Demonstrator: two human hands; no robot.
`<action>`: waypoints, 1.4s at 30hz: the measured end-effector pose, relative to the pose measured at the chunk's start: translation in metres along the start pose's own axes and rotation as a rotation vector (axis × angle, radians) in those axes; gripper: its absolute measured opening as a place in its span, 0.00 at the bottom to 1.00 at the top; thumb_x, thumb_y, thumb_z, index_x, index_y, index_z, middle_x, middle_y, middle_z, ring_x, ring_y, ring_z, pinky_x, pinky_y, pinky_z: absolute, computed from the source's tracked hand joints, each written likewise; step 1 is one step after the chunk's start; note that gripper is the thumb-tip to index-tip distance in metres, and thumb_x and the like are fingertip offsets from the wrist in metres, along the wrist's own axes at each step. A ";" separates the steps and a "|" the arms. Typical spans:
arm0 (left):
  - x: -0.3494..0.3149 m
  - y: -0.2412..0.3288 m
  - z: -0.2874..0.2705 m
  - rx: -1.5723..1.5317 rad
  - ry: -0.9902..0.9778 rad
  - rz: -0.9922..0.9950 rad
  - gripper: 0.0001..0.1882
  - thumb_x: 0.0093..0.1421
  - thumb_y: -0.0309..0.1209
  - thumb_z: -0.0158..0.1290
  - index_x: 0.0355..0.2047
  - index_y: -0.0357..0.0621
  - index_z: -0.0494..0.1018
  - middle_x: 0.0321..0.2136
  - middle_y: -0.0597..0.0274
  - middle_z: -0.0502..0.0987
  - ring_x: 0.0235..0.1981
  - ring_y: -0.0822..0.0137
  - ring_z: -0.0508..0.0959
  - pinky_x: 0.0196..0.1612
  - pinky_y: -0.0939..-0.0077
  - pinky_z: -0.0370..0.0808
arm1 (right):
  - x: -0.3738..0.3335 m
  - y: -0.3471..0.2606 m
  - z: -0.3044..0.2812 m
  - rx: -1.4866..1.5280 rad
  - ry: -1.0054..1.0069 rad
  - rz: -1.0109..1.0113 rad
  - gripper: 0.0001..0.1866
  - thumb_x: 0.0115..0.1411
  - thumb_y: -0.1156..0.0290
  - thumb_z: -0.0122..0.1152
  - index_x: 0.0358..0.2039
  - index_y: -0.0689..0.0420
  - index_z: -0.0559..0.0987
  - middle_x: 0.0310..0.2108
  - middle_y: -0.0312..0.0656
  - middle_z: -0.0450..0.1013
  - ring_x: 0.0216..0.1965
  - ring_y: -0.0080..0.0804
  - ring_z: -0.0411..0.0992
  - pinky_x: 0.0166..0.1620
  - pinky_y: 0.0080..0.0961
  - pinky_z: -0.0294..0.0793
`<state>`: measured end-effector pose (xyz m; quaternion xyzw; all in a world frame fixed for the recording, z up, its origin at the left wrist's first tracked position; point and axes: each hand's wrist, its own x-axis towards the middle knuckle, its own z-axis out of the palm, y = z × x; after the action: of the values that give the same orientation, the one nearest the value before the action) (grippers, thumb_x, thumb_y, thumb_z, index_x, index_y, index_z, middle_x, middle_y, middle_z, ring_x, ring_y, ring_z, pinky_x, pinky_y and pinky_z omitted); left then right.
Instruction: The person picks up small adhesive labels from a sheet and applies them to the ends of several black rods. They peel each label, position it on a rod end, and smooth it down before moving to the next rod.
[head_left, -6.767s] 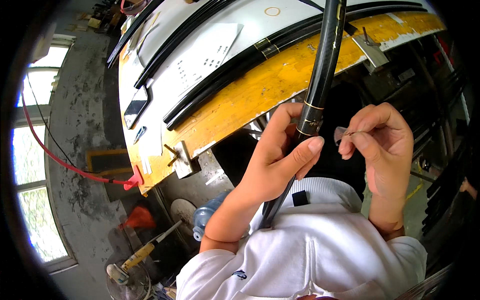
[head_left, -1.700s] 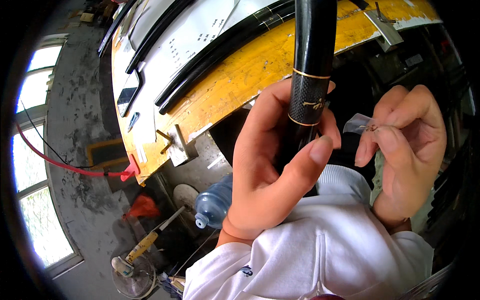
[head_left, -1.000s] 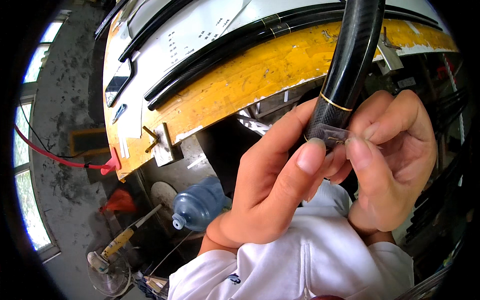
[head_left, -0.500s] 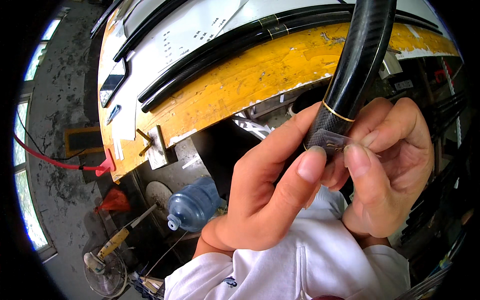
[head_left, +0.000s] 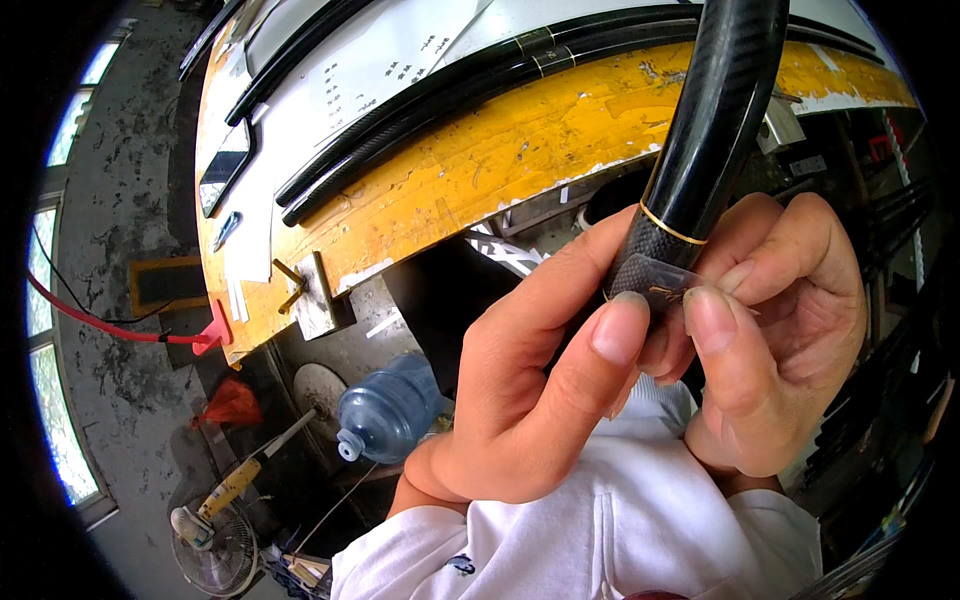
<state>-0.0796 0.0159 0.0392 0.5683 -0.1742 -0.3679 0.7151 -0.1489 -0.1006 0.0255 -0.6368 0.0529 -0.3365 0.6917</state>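
Observation:
A glossy black carbon-fibre tube [head_left: 712, 125] with a thin gold ring slants down from the top edge, its lower end between my hands. My left hand [head_left: 545, 370] is wrapped round that end, thumb in front. A small clear film [head_left: 655, 276] with a gold mark lies against the checked weave below the ring. With thumb and forefinger, my right hand [head_left: 780, 320] pinches the film's right edge; its other fingers are curled near the tube. The tube's very end is hidden by my fingers.
More black tubes [head_left: 420, 115] lie on white sheets along a yellow-edged workbench [head_left: 480, 178]. A small clamp [head_left: 312, 290] is at the bench corner. Below stand a blue water bottle [head_left: 388, 408] and a fan [head_left: 215, 545]. A red hose [head_left: 110, 325] runs in from the left.
The tube has shifted very slightly left. Both hands keep nearly the same hold on the tube and film.

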 end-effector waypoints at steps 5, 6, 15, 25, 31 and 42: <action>-0.001 0.000 -0.001 -0.006 0.008 0.008 0.36 0.61 0.47 0.46 0.56 0.23 0.63 0.48 0.44 0.74 0.47 0.62 0.76 0.53 0.75 0.70 | -0.004 0.006 -0.001 0.091 0.025 0.007 0.07 0.56 0.82 0.52 0.32 0.60 0.65 0.24 0.45 0.68 0.19 0.21 0.67 0.22 0.15 0.68; -0.001 0.000 0.000 -0.007 0.009 0.006 0.36 0.61 0.47 0.46 0.56 0.23 0.63 0.48 0.44 0.74 0.48 0.62 0.76 0.53 0.75 0.70 | -0.009 0.015 0.002 0.190 0.075 0.016 0.07 0.56 0.82 0.52 0.32 0.60 0.65 0.24 0.45 0.68 0.19 0.21 0.67 0.22 0.14 0.68; -0.001 0.001 -0.003 0.000 -0.006 -0.016 0.33 0.63 0.45 0.46 0.56 0.24 0.63 0.44 0.48 0.73 0.43 0.66 0.74 0.47 0.77 0.68 | -0.014 0.019 0.007 0.304 0.151 0.048 0.07 0.56 0.82 0.53 0.32 0.59 0.65 0.24 0.44 0.68 0.19 0.20 0.66 0.22 0.14 0.67; 0.000 -0.001 -0.004 -0.044 -0.057 0.005 0.29 0.66 0.41 0.44 0.57 0.26 0.63 0.36 0.55 0.73 0.32 0.74 0.69 0.36 0.83 0.63 | -0.015 0.019 0.007 0.311 0.165 0.060 0.08 0.56 0.82 0.53 0.33 0.59 0.64 0.25 0.45 0.68 0.19 0.20 0.66 0.23 0.14 0.67; 0.003 -0.004 -0.010 -0.139 -0.151 0.052 0.26 0.68 0.38 0.43 0.58 0.28 0.62 0.31 0.60 0.72 0.26 0.78 0.66 0.29 0.87 0.61 | -0.005 0.005 0.020 0.105 0.153 -0.015 0.08 0.57 0.81 0.54 0.33 0.59 0.64 0.25 0.44 0.68 0.19 0.20 0.66 0.21 0.14 0.66; 0.007 -0.010 -0.017 -0.349 -0.272 0.037 0.23 0.69 0.38 0.42 0.55 0.29 0.64 0.30 0.60 0.72 0.21 0.80 0.65 0.23 0.88 0.59 | -0.010 -0.008 0.019 -0.036 0.232 0.062 0.09 0.56 0.77 0.55 0.36 0.64 0.67 0.28 0.41 0.67 0.16 0.11 0.59 0.16 0.07 0.56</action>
<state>-0.0664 0.0218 0.0235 0.3778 -0.2132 -0.4528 0.7790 -0.1500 -0.0794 0.0326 -0.6038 0.1582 -0.3854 0.6796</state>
